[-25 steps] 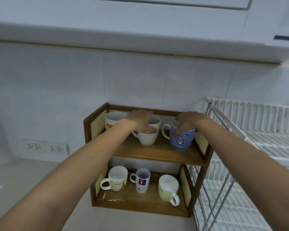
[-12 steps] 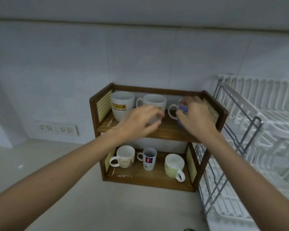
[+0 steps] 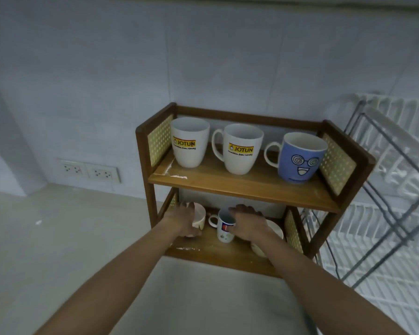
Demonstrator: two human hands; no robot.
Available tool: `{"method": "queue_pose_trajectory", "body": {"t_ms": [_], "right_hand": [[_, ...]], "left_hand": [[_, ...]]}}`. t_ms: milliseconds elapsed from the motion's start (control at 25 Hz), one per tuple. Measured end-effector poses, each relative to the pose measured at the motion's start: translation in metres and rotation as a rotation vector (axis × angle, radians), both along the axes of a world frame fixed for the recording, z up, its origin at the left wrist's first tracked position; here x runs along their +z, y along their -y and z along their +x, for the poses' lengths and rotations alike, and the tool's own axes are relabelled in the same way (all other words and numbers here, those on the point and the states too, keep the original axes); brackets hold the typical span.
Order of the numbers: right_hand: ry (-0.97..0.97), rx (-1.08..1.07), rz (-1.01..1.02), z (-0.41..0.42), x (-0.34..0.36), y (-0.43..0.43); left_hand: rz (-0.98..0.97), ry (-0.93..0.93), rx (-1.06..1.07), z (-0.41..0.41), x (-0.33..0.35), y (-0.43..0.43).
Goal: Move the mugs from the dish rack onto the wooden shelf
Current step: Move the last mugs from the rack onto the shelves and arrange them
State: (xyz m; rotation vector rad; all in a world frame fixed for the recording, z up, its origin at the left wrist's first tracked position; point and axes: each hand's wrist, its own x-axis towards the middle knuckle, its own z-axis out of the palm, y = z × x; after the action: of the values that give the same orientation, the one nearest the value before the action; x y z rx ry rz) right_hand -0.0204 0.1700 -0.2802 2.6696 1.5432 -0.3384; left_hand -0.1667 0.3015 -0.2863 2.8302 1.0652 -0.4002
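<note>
The wooden shelf (image 3: 240, 187) stands on the counter against the wall. Its top board carries two white JOTUN mugs (image 3: 190, 143) (image 3: 242, 149) and a blue mug with a cartoon face (image 3: 300, 158), all upright. On the lower board my left hand (image 3: 183, 222) wraps around a cream mug (image 3: 200, 217) at the left. My right hand (image 3: 248, 223) closes on a small white mug with a red and blue logo (image 3: 224, 229) in the middle. A third pale mug (image 3: 275, 232) sits at the right, mostly hidden behind my right wrist. The white dish rack (image 3: 385, 213) is to the right.
Pale counter surface (image 3: 70, 238) stretches left of and in front of the shelf. Two wall sockets (image 3: 88, 170) sit low on the tiled wall at the left. The rack's grey wire frame (image 3: 397, 201) leans close to the shelf's right side.
Both hands have left the top-board mugs and dropped to the lower board, where they now hold the cream mug and the small logo mug. The camera has moved closer and tilted.
</note>
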Motion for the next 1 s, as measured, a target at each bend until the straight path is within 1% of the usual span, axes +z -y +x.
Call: {"method": "queue_pose_trajectory", "body": {"t_ms": [80,160,280,320,440,520,600,680,720,840,880,1000], "right_hand": [[-0.042,-0.010,-0.065,0.009,-0.012,-0.017],[-0.065,-0.007,-0.071,0.014,-0.020,-0.028],[-0.084,0.037,-0.038,0.019,-0.020,-0.033],[-0.096,0.058,-0.028,0.020,-0.019,-0.033],[-0.118,0.097,-0.011,0.021,-0.021,-0.031],[-0.130,0.108,-0.013,0.020,-0.023,-0.028],[-0.187,0.115,-0.044,0.025,-0.018,-0.021],[-0.268,0.044,-0.061,0.040,-0.006,-0.012],[-0.285,0.004,-0.098,0.051,0.000,-0.006],[-0.219,0.001,-0.418,0.072,0.006,0.018],[-0.217,0.008,-0.459,0.072,0.004,0.025],[-0.261,0.045,-0.345,0.070,-0.002,0.037]], "left_hand": [[0.034,-0.027,0.052,0.012,-0.013,-0.007],[0.060,0.023,0.061,0.019,-0.021,-0.014],[0.013,0.128,0.096,0.023,-0.026,-0.021],[-0.008,0.133,0.094,0.024,-0.025,-0.023],[-0.061,0.073,0.017,0.024,-0.021,-0.031],[-0.133,0.050,-0.021,0.021,-0.017,-0.037],[-0.166,0.024,-0.049,0.018,-0.015,-0.039],[-0.146,0.009,-0.076,0.018,-0.017,-0.036],[-0.130,0.024,-0.092,0.020,-0.018,-0.034],[-0.082,0.155,-0.150,0.039,-0.019,-0.013],[-0.074,0.183,-0.172,0.047,-0.020,-0.004],[-0.087,0.172,-0.188,0.070,-0.024,0.021]]}}
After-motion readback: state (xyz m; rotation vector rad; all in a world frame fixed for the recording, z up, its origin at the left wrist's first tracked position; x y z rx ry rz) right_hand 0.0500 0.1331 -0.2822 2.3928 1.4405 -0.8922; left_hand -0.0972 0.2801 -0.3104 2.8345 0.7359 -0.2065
